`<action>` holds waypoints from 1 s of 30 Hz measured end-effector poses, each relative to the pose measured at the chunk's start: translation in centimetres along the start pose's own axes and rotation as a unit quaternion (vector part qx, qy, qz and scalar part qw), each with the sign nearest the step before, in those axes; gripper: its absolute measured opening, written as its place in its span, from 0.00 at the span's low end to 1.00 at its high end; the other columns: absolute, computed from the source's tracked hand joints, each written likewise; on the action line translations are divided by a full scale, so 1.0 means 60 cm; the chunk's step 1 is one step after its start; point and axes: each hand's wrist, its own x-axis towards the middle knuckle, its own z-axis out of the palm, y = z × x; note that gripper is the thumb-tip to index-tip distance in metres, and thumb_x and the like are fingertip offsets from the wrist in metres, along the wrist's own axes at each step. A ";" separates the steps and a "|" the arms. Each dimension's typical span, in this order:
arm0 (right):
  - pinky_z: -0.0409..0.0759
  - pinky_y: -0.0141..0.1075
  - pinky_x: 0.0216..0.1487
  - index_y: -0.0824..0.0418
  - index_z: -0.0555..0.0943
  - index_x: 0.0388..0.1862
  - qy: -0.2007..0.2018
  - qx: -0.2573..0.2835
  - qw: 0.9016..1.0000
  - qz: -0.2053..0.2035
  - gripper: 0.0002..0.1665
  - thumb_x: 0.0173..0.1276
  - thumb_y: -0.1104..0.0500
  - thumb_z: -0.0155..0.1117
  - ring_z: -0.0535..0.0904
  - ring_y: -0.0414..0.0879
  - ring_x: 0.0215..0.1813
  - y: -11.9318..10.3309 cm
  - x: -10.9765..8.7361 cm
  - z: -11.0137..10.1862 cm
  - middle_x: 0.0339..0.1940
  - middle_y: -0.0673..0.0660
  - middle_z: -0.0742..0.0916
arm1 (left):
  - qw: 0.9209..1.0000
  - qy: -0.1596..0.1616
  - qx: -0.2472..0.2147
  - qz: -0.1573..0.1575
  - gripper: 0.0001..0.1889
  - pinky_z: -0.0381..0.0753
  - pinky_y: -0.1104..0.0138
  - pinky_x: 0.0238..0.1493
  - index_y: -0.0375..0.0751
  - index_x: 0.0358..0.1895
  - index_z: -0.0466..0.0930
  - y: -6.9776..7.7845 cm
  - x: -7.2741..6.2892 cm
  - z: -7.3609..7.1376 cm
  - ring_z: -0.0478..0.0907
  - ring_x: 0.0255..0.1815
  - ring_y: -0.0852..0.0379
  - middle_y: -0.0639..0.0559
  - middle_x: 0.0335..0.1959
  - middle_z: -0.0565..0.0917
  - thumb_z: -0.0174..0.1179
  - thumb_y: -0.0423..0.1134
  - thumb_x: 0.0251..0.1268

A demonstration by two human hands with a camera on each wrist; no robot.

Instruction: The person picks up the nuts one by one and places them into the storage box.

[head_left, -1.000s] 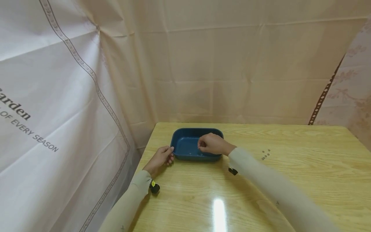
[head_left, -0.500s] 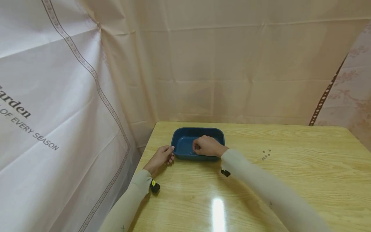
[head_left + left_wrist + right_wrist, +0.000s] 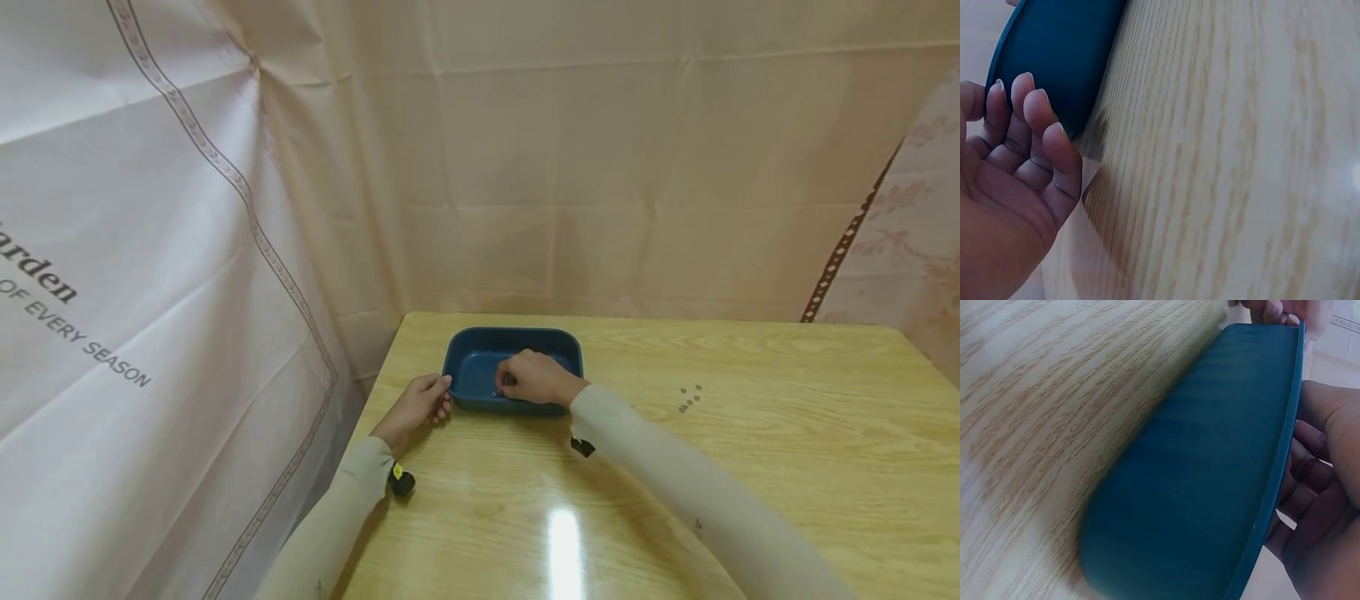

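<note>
The blue tray (image 3: 474, 367) is set on the far part of the table (image 3: 480, 500), its left rim pinched by the left hand (image 3: 414, 407). The right hand (image 3: 538, 377) is held inside it, fingers curled; whether anything is gripped cannot be told. Small pieces (image 3: 690, 401) are scattered to the right.

Left sleeve (image 3: 326, 533): pale cream cloth, long, creased toward the cuff
Left sleeve mark (image 3: 318, 586): small, dark, cross-shaped, at the near end
Left wrist device (image 3: 404, 484): compact, black, rounded, with a bright yellow patch (image 3: 397, 471)
Left hand (image 3: 415, 404): bare
Right sleeve (image 3: 671, 479): the same pale cream, long, fairly smooth
Right sleeve mark (image 3: 697, 524): small, dark, angular
Right wrist device (image 3: 582, 447): black, blocky, just beside the cuff
Right hand (image 3: 540, 377): bare
</note>
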 end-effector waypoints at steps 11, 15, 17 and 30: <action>0.81 0.34 0.35 0.53 0.87 0.44 0.011 -0.002 1.000 0.018 0.05 0.76 0.57 0.66 0.79 0.34 0.29 0.007 -0.015 -0.016 0.31 0.42 0.85 | 1.000 -0.002 -0.008 -0.004 0.22 0.74 0.66 0.26 0.33 0.39 0.75 0.000 0.000 0.002 0.74 0.24 0.56 0.46 0.30 0.80 0.50 0.51 0.84; 0.81 0.35 0.35 0.55 0.87 0.44 0.032 -0.007 0.999 0.017 0.05 0.76 0.58 0.66 0.79 0.34 0.29 0.016 -0.021 -0.026 0.33 0.44 0.86 | 1.000 0.002 -0.008 -0.004 0.21 0.74 0.66 0.26 0.34 0.38 0.75 0.003 0.000 0.001 0.73 0.24 0.56 0.45 0.30 0.80 0.50 0.50 0.84; 0.81 0.36 0.35 0.56 0.87 0.45 0.042 -0.008 0.999 0.016 0.05 0.76 0.58 0.66 0.79 0.35 0.29 0.020 -0.025 -0.032 0.32 0.45 0.87 | 1.000 0.002 -0.007 -0.003 0.21 0.74 0.66 0.26 0.34 0.38 0.75 0.004 0.002 0.000 0.73 0.24 0.55 0.45 0.30 0.80 0.50 0.50 0.84; 0.82 0.39 0.38 0.61 0.87 0.44 0.099 0.024 0.995 0.021 0.05 0.74 0.60 0.67 0.81 0.37 0.31 0.042 -0.069 -0.056 0.34 0.47 0.87 | 1.000 0.003 -0.016 -0.011 0.21 0.74 0.67 0.25 0.34 0.39 0.75 -0.002 0.005 -0.001 0.73 0.24 0.56 0.46 0.29 0.80 0.51 0.51 0.83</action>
